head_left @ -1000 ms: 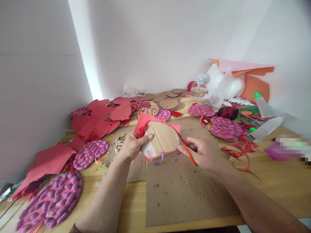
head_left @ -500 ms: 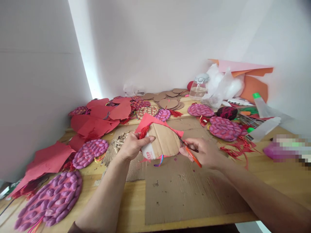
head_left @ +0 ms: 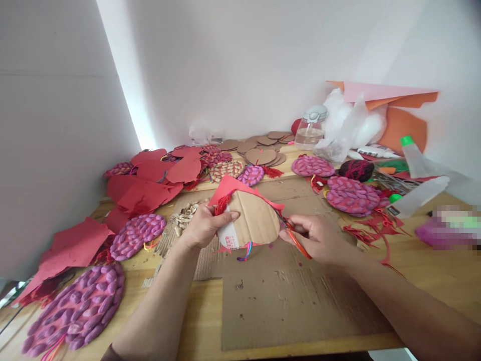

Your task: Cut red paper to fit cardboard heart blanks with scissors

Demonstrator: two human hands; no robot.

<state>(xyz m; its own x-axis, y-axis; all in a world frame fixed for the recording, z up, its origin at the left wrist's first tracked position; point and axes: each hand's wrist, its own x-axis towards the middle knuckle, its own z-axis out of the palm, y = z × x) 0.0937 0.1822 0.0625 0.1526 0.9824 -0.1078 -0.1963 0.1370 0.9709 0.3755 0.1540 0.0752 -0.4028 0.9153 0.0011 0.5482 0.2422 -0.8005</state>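
Observation:
My left hand (head_left: 205, 224) pinches the left side of a rounded cardboard piece (head_left: 252, 216), its thumb pressed on top. Red paper (head_left: 229, 184) lies behind the cardboard and sticks out past its upper edge. A red tassel (head_left: 223, 202) is at my left fingers, and a blue and purple cord loop (head_left: 246, 251) hangs from the lower edge. My right hand (head_left: 313, 235) grips orange-handled scissors (head_left: 298, 244). Their blades meet the right edge of the red paper beside the cardboard; how far they are parted I cannot tell.
Flat cardboard (head_left: 281, 301) covers the table under my hands. Red paper sheets (head_left: 146, 185) and a pink-purple studded disc (head_left: 80, 308) lie left. Cardboard rounds (head_left: 261, 155) are stacked at the back. A water bottle (head_left: 310, 130), dark yarn ball (head_left: 356, 171) and red scraps (head_left: 376, 228) are right.
The camera view has shifted slightly. My right hand and the scissors have barely moved at the right edge of the cardboard piece; my left hand keeps its hold.

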